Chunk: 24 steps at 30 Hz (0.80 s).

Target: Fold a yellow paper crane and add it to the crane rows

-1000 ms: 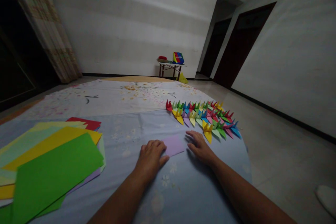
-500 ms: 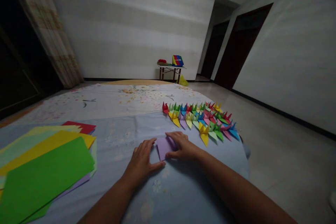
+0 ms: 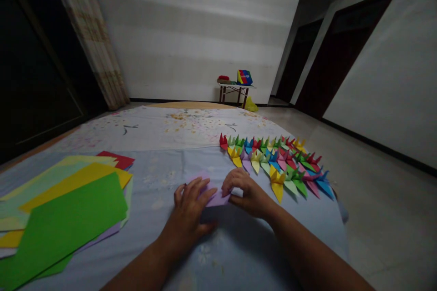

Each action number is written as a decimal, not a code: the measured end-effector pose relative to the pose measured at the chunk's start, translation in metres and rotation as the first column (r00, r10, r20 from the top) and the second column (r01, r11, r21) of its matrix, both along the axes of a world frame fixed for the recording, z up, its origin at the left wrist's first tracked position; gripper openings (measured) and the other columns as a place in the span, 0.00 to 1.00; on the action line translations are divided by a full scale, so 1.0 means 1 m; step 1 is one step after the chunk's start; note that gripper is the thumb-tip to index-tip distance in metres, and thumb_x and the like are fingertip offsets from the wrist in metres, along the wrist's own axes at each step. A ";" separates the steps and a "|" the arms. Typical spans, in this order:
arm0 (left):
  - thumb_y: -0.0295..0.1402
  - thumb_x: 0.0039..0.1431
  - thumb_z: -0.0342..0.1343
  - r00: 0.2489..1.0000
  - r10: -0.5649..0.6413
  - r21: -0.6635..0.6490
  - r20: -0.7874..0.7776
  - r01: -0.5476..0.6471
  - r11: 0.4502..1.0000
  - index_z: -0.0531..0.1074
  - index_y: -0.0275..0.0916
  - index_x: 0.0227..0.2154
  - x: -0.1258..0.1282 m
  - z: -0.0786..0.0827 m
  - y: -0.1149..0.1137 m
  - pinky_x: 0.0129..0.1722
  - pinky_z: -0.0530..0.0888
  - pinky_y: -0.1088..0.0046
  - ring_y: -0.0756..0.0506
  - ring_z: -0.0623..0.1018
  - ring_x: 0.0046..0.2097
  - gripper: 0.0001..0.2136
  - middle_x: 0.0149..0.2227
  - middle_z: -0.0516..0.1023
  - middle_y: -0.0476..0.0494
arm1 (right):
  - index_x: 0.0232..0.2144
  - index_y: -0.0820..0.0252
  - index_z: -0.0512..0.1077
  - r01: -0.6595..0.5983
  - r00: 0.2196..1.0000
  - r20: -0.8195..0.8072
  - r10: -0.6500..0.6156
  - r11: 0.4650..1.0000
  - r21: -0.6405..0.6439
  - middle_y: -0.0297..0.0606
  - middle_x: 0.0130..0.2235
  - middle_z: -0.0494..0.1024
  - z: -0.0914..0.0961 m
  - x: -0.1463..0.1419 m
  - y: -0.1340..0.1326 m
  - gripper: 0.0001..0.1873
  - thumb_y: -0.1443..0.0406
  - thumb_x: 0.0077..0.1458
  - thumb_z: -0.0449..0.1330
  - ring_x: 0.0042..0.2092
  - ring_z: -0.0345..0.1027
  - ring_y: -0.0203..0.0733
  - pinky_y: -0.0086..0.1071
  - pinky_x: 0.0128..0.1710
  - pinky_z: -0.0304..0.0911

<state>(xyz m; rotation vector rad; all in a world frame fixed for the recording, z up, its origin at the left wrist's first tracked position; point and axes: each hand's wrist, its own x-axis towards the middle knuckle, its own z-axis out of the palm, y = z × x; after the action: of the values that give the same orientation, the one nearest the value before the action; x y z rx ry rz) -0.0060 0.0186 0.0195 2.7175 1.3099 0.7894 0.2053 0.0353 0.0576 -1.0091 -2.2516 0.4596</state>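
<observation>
Grip apparently closed, left hand and right hand pinching a lilac paper sheet, most of it hidden

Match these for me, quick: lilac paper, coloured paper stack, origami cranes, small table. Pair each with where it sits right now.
Things:
1. Lilac paper
2. Coloured paper stack
3. Origami cranes
4. Small table

Places:
A. By the far wall
B. Between the left hand and right hand
C. On the blue cloth, left of the hands
D. In rows beyond the right hand

Pairs: 1-B; 2-C; 3-D; 4-A
</observation>
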 end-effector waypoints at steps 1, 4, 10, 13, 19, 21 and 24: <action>0.31 0.46 0.60 0.999 0.006 0.017 -0.032 -0.005 1.000 0.64 0.47 0.50 0.001 0.003 -0.002 0.55 0.49 0.49 0.36 0.58 0.58 0.25 0.56 0.64 0.41 | 0.27 0.57 0.71 -0.015 1.000 -0.004 0.015 1.000 0.001 0.35 0.35 0.74 -0.001 0.001 0.000 0.03 0.65 0.51 0.59 0.44 0.63 0.40 0.37 0.48 0.53; 0.28 0.49 0.57 0.993 0.075 0.028 -0.086 -0.073 0.997 0.69 0.48 0.44 0.003 0.012 -0.007 0.56 0.44 0.48 0.37 0.60 0.57 0.18 0.51 0.70 0.45 | 0.26 0.56 0.71 -0.030 0.998 0.057 0.032 0.999 -0.038 0.34 0.38 0.75 -0.011 0.005 0.005 0.03 0.65 0.50 0.59 0.48 0.60 0.41 0.39 0.50 0.50; 0.32 0.51 0.56 0.979 0.141 -0.015 -0.150 -0.145 0.989 0.73 0.48 0.38 0.008 0.015 -0.010 0.55 0.41 0.45 0.37 0.65 0.54 0.10 0.40 0.77 0.48 | 0.29 0.54 0.73 0.026 0.983 0.182 -0.001 0.991 -0.130 0.33 0.43 0.74 -0.027 0.017 0.010 0.05 0.69 0.47 0.61 0.53 0.56 0.43 0.40 0.52 0.48; 0.33 0.52 0.55 0.978 0.134 -0.025 -0.160 -0.139 0.990 0.73 0.48 0.36 0.010 0.013 -0.011 0.56 0.43 0.46 0.39 0.68 0.50 0.08 0.37 0.77 0.49 | 0.36 0.49 0.74 -0.009 0.975 0.218 0.037 0.992 -0.126 0.33 0.47 0.72 -0.025 0.020 0.009 0.10 0.66 0.48 0.61 0.55 0.53 0.44 0.42 0.53 0.47; 0.34 0.55 0.51 0.986 0.029 -0.014 -0.164 -0.032 0.999 0.72 0.46 0.38 0.011 0.007 -0.011 0.55 0.49 0.49 0.42 0.69 0.50 0.09 0.46 0.74 0.46 | 0.36 0.44 0.75 -0.091 0.960 0.254 0.120 0.989 -0.120 0.30 0.47 0.72 -0.020 0.024 0.006 0.09 0.63 0.50 0.61 0.55 0.52 0.45 0.43 0.53 0.47; 0.35 0.56 0.50 0.985 -0.018 -0.034 -0.174 0.012 0.999 0.72 0.47 0.39 0.011 0.007 -0.011 0.55 0.49 0.49 0.42 0.69 0.51 0.09 0.47 0.73 0.46 | 0.34 0.44 0.76 -0.091 0.962 0.244 0.125 0.985 -0.147 0.30 0.43 0.75 -0.020 0.025 0.006 0.08 0.64 0.49 0.61 0.52 0.55 0.44 0.42 0.52 0.49; 0.36 0.57 0.50 0.980 -0.058 -0.093 -0.191 0.040 0.995 0.71 0.48 0.40 0.012 0.007 -0.012 0.56 0.49 0.50 0.43 0.71 0.48 0.09 0.44 0.75 0.47 | 0.34 0.46 0.76 -0.100 0.967 0.212 0.139 0.978 -0.186 0.30 0.40 0.76 -0.021 0.029 0.008 0.08 0.65 0.50 0.60 0.50 0.58 0.43 0.41 0.52 0.49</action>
<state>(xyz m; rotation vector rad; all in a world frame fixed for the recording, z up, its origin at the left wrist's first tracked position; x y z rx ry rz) 0.0060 0.0062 0.0269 2.8015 1.2704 0.4610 0.2339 0.0437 0.0362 -1.0608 -2.5201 0.6317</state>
